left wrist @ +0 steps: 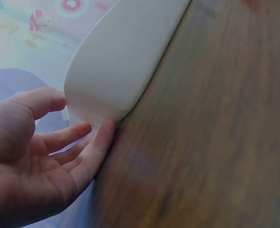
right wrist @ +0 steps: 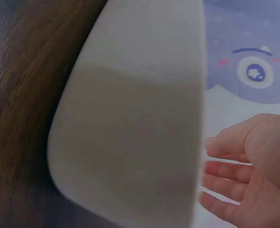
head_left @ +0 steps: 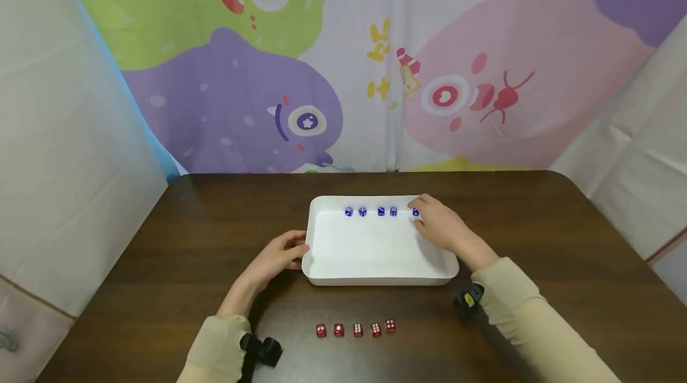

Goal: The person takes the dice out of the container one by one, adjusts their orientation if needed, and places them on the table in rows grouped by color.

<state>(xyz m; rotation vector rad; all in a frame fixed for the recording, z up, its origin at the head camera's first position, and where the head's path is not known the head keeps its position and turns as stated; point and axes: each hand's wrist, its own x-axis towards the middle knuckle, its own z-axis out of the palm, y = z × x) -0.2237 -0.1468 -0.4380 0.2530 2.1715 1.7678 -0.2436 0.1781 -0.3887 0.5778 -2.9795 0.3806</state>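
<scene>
A white rectangular tray [head_left: 376, 249] lies on the dark wooden table. Several blue dice, one of them this die [head_left: 381, 212], form a row along its back side. My right hand [head_left: 441, 223] reaches over the tray's right part, thumb and fingers apart around the rightmost blue die [head_left: 415, 212], which they partly cover. In the right wrist view the tray wall [right wrist: 130, 118] hides those fingertips. At the tray's left side is my left hand [head_left: 279, 256], its thumb at the rim and its fingers [left wrist: 83, 156] against the outer wall, low by the table.
Several red dice, among them this die [head_left: 358, 330], stand in a row on the table [head_left: 214, 210] in front of the tray. A cartoon-printed curtain [head_left: 365, 108] hangs behind the table's back edge. Each wrist carries a black camera.
</scene>
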